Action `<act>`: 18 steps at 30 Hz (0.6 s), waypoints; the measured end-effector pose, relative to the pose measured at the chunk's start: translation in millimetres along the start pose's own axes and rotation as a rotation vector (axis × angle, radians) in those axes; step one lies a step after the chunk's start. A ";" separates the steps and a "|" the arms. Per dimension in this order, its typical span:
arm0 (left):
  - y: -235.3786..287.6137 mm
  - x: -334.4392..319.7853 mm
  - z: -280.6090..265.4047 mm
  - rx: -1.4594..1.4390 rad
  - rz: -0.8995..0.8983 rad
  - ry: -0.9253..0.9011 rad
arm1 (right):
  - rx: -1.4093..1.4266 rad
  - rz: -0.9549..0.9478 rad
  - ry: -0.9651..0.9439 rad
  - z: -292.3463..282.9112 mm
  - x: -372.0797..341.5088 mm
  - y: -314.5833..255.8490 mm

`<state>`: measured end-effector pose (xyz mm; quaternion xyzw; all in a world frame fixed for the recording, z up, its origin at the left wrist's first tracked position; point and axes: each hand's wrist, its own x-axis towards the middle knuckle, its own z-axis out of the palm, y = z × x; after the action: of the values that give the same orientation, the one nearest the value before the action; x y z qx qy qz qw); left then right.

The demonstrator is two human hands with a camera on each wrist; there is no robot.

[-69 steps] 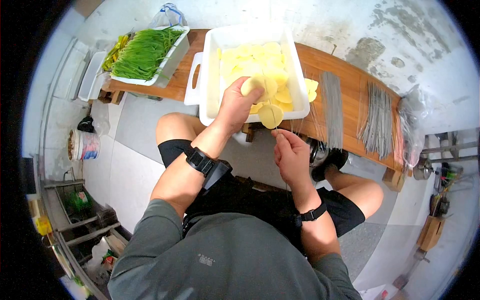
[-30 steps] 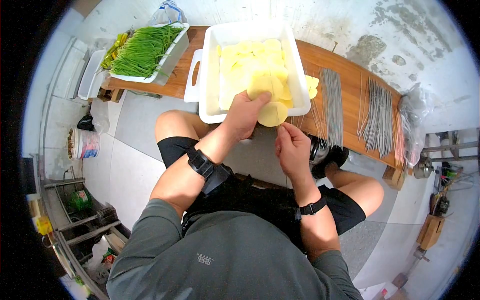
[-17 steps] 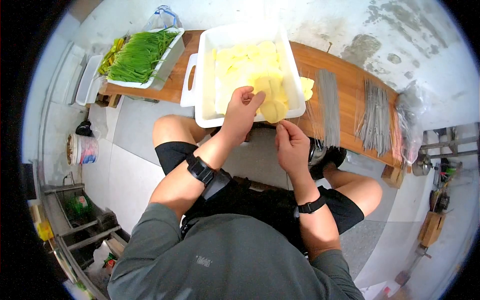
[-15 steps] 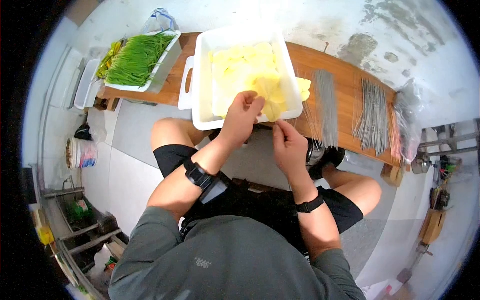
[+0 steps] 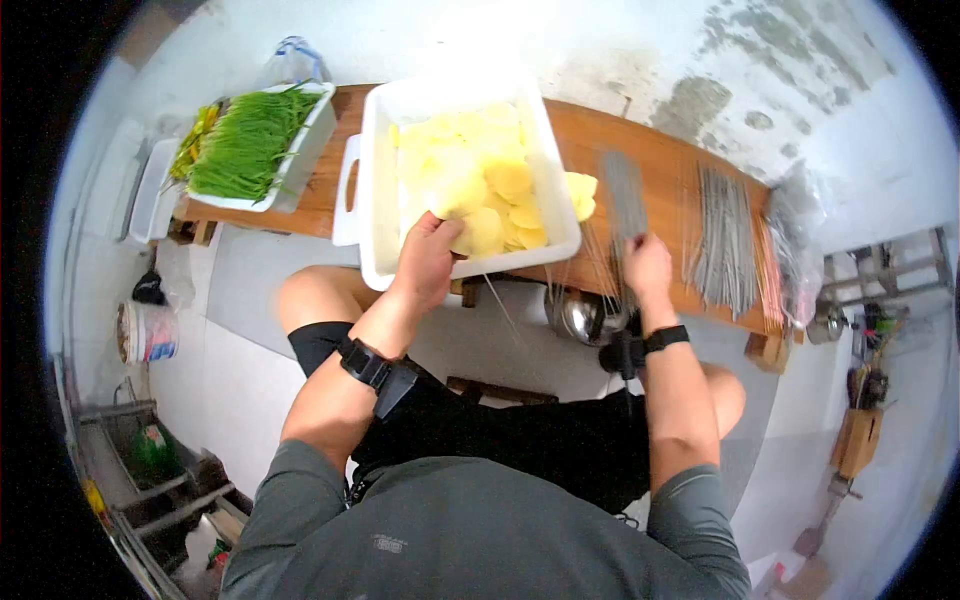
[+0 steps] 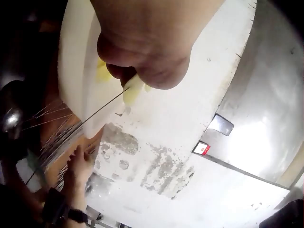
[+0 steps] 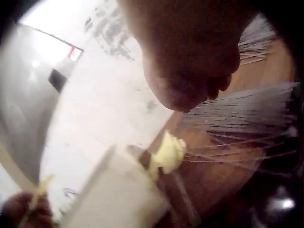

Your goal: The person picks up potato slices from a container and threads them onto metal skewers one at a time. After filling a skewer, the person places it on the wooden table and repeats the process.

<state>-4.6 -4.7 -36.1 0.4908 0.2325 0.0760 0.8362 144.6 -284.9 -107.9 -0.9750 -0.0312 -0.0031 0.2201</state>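
We see the left hand (image 5: 428, 265) at the front rim of the tub (image 5: 556, 190), its thumb and fingers pinching thin yellow slices (image 5: 482, 234) threaded on a skewer (image 5: 503, 308). These slices are over the tub's front part, and the skewer's bare length slants out past the front rim. In the tub we see a loose heap (image 5: 440, 140) of similar slices.

To the right of the tub, the right hand (image 5: 650, 268) is at the lower part of the nearer skewer bundle (image 5: 624, 190), its fingers bent; we cannot tell whether they grip anything. A few slices (image 5: 582, 197) lie just beside the tub's right wall, on the bench (image 5: 668, 195). Farther right of the tub we find a second bundle (image 5: 727, 240), then a clear bag (image 5: 800, 230). Left of the tub, well apart, we have long greens (image 5: 250, 145) in a white box (image 5: 302, 165).
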 end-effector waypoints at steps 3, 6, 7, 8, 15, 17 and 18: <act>9.8 2.6 -5.7 0.000 0.032 -0.016 | -0.174 0.105 -0.165 8.8 12.4 15.1; 15.1 2.3 -6.7 0.012 0.048 0.015 | -0.163 0.112 -0.159 23.5 20.2 20.9; 16.2 3.9 -7.5 0.003 0.064 -0.001 | -0.161 0.107 -0.164 29.7 24.5 24.2; 16.2 5.9 -8.7 0.005 0.063 0.004 | -0.101 0.117 -0.150 36.6 28.2 28.1; 9.6 16.3 -23.3 0.026 0.041 0.051 | -0.053 0.140 -0.130 40.7 33.0 25.6; 7.8 17.1 -27.7 0.040 0.018 0.074 | -0.051 0.120 -0.130 41.5 35.2 27.6; 6.5 16.3 -29.5 0.042 0.018 0.083 | -0.048 0.104 -0.134 39.8 34.5 25.3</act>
<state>-3.3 27.6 -47.8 0.5069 0.2639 0.0987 0.8147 180.4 -288.6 -154.0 -0.9783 0.0050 0.0729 0.1938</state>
